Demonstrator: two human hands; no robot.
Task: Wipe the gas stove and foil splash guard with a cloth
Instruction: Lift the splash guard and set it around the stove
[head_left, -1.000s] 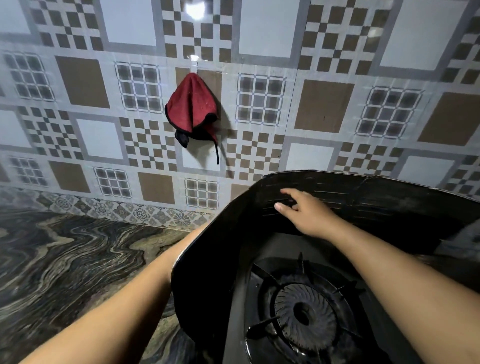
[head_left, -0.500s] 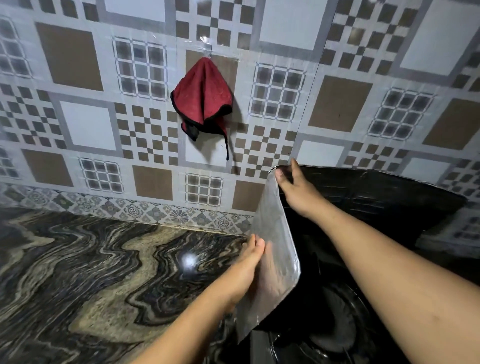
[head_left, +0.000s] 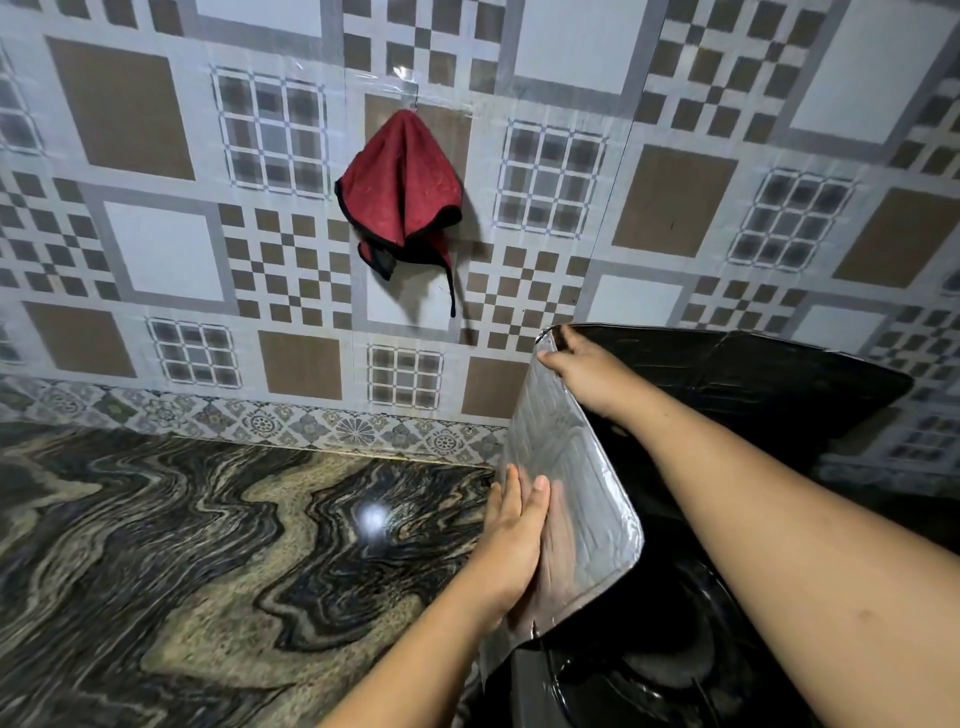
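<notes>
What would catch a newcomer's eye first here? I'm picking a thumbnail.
The red cloth hanging on the patterned tile wall, upper centre. Then the silver foil splash guard at lower right, with the right hand pinching its top corner and the left hand flat against its outer face, beside the swirled marble counter.

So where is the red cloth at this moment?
In the head view the red cloth hangs on the tiled wall, upper centre, above the countertop and up-left of the foil splash guard; neither hand touches it.
</notes>
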